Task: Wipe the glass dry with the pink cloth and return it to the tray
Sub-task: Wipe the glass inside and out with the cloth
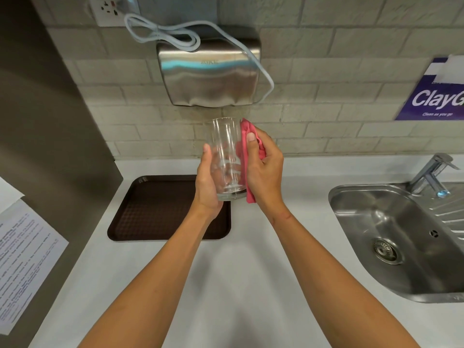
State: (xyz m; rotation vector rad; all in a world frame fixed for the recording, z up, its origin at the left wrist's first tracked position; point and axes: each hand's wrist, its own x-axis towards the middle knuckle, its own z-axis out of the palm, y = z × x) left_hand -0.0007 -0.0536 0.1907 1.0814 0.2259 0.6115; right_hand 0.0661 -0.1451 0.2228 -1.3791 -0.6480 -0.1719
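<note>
Head view: the left hand (208,187) wraps the base of the upright glass (227,159), raised above the right end of the brown tray (155,209); the right hand (263,169) presses the pink cloth (251,156) to its right wall. Best to rotate the glass steadily so the cloth covers every side

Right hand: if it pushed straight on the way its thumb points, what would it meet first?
Probably the hand dryer on the wall, above the right hand; depth is unclear.
</note>
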